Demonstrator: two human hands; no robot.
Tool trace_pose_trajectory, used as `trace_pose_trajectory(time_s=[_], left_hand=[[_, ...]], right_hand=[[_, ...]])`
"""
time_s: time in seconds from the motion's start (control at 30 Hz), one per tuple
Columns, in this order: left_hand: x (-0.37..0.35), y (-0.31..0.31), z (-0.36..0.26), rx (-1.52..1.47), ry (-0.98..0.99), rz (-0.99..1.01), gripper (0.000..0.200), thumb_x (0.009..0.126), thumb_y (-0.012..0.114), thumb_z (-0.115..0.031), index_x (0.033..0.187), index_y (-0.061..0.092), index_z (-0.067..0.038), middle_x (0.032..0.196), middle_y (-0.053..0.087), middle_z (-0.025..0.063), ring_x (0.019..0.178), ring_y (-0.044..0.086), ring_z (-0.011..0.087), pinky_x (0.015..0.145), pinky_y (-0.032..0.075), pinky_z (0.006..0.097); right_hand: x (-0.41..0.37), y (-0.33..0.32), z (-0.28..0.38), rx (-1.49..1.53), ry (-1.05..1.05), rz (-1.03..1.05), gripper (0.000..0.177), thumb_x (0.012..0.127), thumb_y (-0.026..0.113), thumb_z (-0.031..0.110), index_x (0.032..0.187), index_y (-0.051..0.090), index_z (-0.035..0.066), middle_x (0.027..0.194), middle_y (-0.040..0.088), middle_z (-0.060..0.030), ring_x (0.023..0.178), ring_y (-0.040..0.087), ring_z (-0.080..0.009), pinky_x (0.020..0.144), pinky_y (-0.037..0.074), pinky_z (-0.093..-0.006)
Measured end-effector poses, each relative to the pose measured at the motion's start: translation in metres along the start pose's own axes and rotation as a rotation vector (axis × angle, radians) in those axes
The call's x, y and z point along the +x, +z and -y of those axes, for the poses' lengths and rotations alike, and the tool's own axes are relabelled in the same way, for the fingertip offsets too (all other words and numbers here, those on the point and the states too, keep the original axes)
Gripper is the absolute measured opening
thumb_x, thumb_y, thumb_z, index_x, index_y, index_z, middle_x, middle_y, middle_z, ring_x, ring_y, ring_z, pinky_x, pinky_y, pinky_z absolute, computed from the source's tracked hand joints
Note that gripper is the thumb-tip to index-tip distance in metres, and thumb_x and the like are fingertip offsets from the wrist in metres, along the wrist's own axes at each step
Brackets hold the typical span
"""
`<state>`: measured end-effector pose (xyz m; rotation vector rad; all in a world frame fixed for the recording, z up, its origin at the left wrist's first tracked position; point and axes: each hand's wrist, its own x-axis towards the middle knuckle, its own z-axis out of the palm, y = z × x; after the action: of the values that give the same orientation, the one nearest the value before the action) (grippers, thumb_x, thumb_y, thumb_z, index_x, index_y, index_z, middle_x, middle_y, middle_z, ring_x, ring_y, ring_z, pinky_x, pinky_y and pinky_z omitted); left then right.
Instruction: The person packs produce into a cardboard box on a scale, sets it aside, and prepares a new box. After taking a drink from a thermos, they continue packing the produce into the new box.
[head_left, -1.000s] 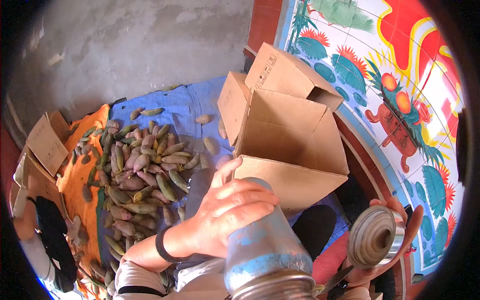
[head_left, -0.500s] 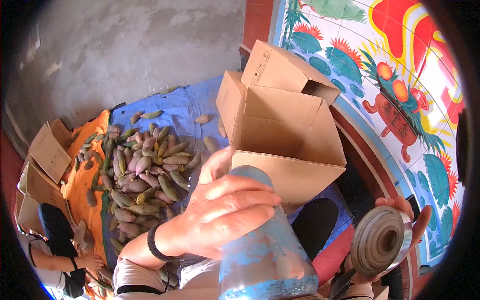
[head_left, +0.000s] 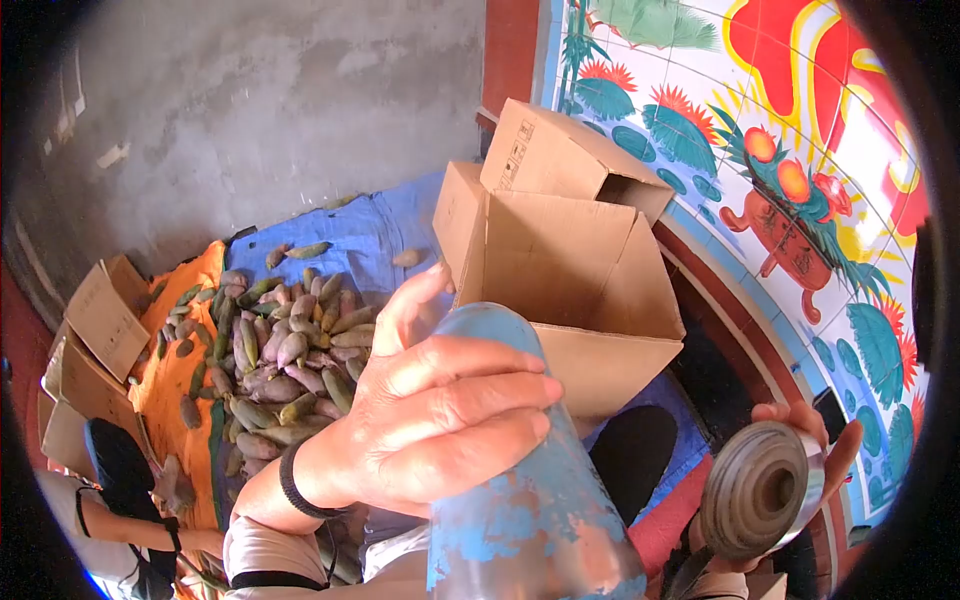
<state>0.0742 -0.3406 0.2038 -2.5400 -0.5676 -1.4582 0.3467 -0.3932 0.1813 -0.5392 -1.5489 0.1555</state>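
Note:
My left hand is wrapped around the upper side of a worn blue metal flask, its paint chipped down to bare metal. The flask is tilted, its wide end close to the camera and cut off by the lower frame edge. At the right, my right hand grips a round metal lid from behind. Its ringed face, with a dark hollow in the centre, is turned toward me. Flask and lid are apart. Beyond the flask stands an open cardboard box.
Many sweet potatoes lie heaped on a blue tarp and an orange sheet. A second carton stands behind the box. Left are more cartons and another person's arm. A painted tile wall rises right.
The flask has come slightly nearer the camera, with my left hand still around it. The background sits a little lower in view. My right hand keeps the lid in nearly the same place.

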Motion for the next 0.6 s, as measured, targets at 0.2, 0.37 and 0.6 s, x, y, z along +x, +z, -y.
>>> trace_pose_trajectory(time_s=[0.2, 0.37, 0.6], left_hand=[[0.014, -0.009, -0.005, 0.053, 0.006, 0.047, 0.02, 0.078, 0.058, -0.006, 0.092, 0.046, -0.013, 0.091, 0.064, 0.0079, 0.087, 0.062, 0.0244, 0.103, 0.021, 0.059], [0.022, -0.014, -0.006, 0.098, 0.026, 0.026, 0.02, 0.078, 0.059, -0.006, 0.091, 0.045, -0.013, 0.09, 0.065, 0.0077, 0.087, 0.062, 0.0241, 0.103, 0.02, 0.0592], [0.029, -0.024, -0.008, 0.147, 0.014, 0.039, 0.021, 0.077, 0.059, -0.009, 0.092, 0.046, -0.016, 0.09, 0.065, 0.006, 0.087, 0.062, 0.0236, 0.104, 0.019, 0.0588]], right_hand=[[0.007, -0.002, -0.001, -0.026, -0.037, 0.025, 0.077, 0.081, 0.065, 0.026, 0.141, 0.019, 0.013, 0.121, 0.048, -0.0203, 0.099, 0.056, -0.0276, 0.068, 0.056, -0.028], [0.003, -0.013, -0.001, 0.216, 0.065, -0.005, 0.069, 0.085, 0.06, 0.019, 0.141, 0.019, 0.013, 0.12, 0.048, -0.0231, 0.102, 0.056, -0.0296, 0.072, 0.057, -0.0293], [0.003, -0.026, 0.0, 0.607, 0.318, -0.175, 0.054, 0.095, 0.033, 0.04, 0.123, 0.04, -0.005, 0.109, 0.051, -0.0289, 0.092, 0.06, -0.0305, 0.069, 0.058, -0.0322]])
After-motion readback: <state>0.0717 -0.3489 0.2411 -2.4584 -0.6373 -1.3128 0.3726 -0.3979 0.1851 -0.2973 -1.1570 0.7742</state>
